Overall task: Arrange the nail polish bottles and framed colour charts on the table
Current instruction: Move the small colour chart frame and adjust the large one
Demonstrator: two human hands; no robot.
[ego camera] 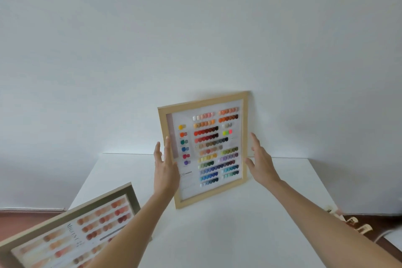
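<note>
A light wooden framed colour chart with rows of many-coloured swatches stands tilted over the middle of the white table, in front of the white wall. My left hand lies with straight fingers along its left edge, fingertips over the front of the frame. My right hand is flat with straight fingers at its right edge; whether it touches the frame I cannot tell. A second framed chart, with pink and nude swatches, lies at the table's near left corner, partly under my left forearm.
Past the table's right edge sit several small blurred things with gold tops, possibly nail polish bottles. The table's far edge meets the wall. Reddish-brown floor shows at the left.
</note>
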